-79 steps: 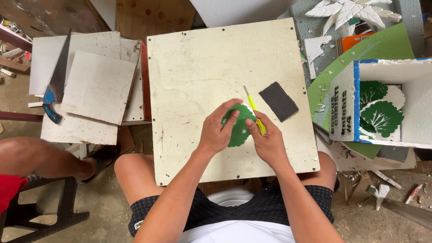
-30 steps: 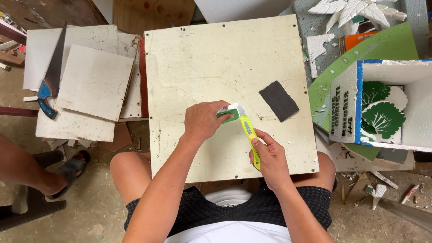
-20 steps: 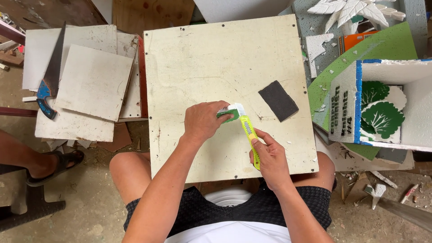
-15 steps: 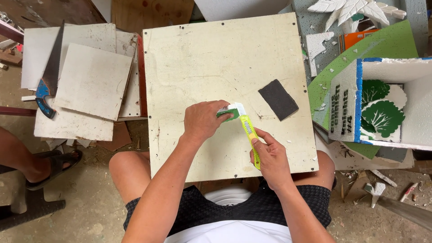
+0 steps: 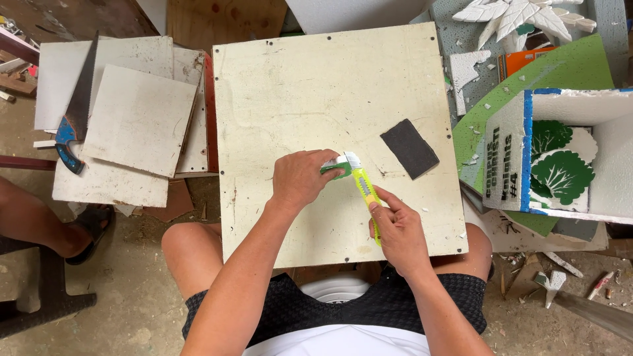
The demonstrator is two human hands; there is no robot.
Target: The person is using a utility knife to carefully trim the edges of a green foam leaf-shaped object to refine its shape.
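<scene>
My left hand [image 5: 300, 179] is closed on a small green foam piece [image 5: 337, 166] with a white edge, held upright on the cream square board [image 5: 297, 86] that rests on my lap. My right hand [image 5: 395, 227] grips a yellow-green utility knife [image 5: 364, 191]. The knife's tip touches the right edge of the foam piece. A dark rectangle of sandpaper [image 5: 409, 148] lies flat on the board to the right of the knife.
A white and blue foam box [image 5: 560, 112] with green leaf cutouts [image 5: 557, 173] stands at the right. Stacked white boards [image 5: 132, 118] and a blue-handled hand saw [image 5: 76, 109] lie at the left. Another person's leg and sandalled foot [image 5: 46, 221] are at lower left.
The green piece, earlier flat under both hands, now stands on edge in my left hand. My right hand drew back towards me, with the knife angled to the piece. The other person's foot shifted.
</scene>
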